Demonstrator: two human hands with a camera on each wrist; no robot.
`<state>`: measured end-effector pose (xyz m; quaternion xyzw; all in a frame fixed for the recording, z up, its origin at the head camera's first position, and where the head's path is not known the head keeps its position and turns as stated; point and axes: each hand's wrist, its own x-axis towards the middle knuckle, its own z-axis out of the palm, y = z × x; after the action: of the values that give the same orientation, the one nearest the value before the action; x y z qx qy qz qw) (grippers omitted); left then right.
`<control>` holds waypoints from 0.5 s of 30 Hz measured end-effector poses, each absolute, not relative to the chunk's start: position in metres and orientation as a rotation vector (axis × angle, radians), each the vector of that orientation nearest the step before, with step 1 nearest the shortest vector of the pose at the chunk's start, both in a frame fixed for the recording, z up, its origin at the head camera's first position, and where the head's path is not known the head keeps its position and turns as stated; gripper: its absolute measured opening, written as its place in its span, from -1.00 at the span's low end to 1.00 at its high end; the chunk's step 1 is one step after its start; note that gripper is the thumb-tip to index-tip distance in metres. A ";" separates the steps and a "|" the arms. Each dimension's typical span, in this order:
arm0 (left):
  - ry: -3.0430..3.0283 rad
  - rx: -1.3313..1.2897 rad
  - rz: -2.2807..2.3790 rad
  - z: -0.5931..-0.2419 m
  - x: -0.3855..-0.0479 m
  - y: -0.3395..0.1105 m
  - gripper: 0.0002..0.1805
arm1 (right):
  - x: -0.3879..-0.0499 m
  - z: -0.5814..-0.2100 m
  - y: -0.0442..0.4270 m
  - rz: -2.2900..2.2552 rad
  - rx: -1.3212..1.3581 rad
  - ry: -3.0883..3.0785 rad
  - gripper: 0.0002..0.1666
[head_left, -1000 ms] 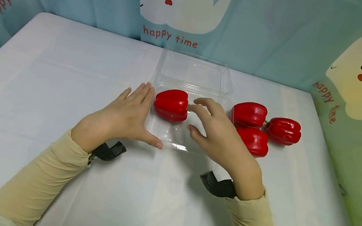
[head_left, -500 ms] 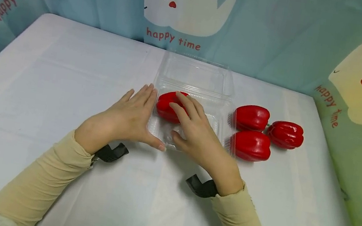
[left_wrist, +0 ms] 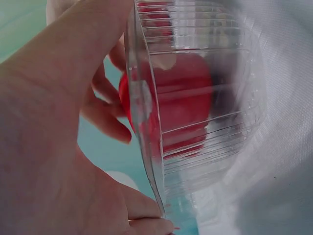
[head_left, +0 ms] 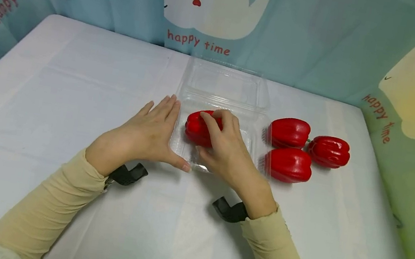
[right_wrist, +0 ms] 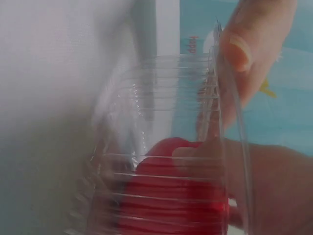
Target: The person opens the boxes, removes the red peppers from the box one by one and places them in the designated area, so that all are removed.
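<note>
A red bell pepper [head_left: 197, 129] lies inside a clear plastic clamshell container [head_left: 235, 107] in the head view. My right hand [head_left: 225, 143] grips it from above, thumb on the near side and fingers curled over the top. My left hand [head_left: 145, 135] rests with extended fingers along the container's left edge, its thumb at the front rim. Through the ribbed wall, the left wrist view shows the pepper [left_wrist: 183, 103]. The right wrist view shows the pepper [right_wrist: 171, 196] too, low down, with the right hand [right_wrist: 279, 186] over the rim.
Just right of the container lie three more red bell peppers: one at the back [head_left: 289, 133], one nearer [head_left: 289, 165] and one farther right [head_left: 328, 151]. The container's lid [head_left: 225, 80] is folded back toward the curtain [head_left: 307, 36]. White cloth covers the table [head_left: 99, 67].
My right hand has moved left onto the pepper and curled its fingers around it. The pepper has shifted slightly right, away from the container's left wall. The left hand stays in place.
</note>
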<state>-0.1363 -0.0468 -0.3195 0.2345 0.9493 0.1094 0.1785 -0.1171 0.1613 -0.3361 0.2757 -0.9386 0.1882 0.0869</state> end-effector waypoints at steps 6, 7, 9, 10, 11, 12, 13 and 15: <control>2.686 0.661 0.331 -0.321 -0.136 -0.047 0.58 | -0.117 -0.336 0.162 0.555 0.774 -2.824 -0.34; 2.685 0.660 0.336 -0.321 -0.136 -0.047 0.58 | -0.117 -0.336 0.162 0.563 0.768 -2.837 -0.35; 2.688 0.663 0.338 -0.321 -0.137 -0.047 0.59 | -0.118 -0.336 0.162 0.582 0.768 -2.866 -0.35; 2.689 0.664 0.339 -0.321 -0.137 -0.046 0.59 | -0.118 -0.336 0.162 0.591 0.766 -2.886 -0.34; 2.691 0.665 0.338 -0.321 -0.137 -0.046 0.59 | -0.119 -0.335 0.162 0.597 0.766 -2.907 -0.34; 2.691 0.664 0.337 -0.321 -0.137 -0.046 0.60 | -0.119 -0.335 0.163 0.597 0.763 -2.929 -0.32; 2.691 0.663 0.338 -0.320 -0.137 -0.046 0.60 | -0.119 -0.335 0.163 0.595 0.763 -2.948 -0.32; 2.692 0.662 0.338 -0.320 -0.138 -0.046 0.61 | -0.120 -0.334 0.164 0.582 0.763 -2.970 -0.30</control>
<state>-0.1376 -0.0460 -0.3201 0.2336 0.9492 0.1193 0.1736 -0.1203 0.1639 -0.3342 0.2445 -0.9515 0.1864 0.0104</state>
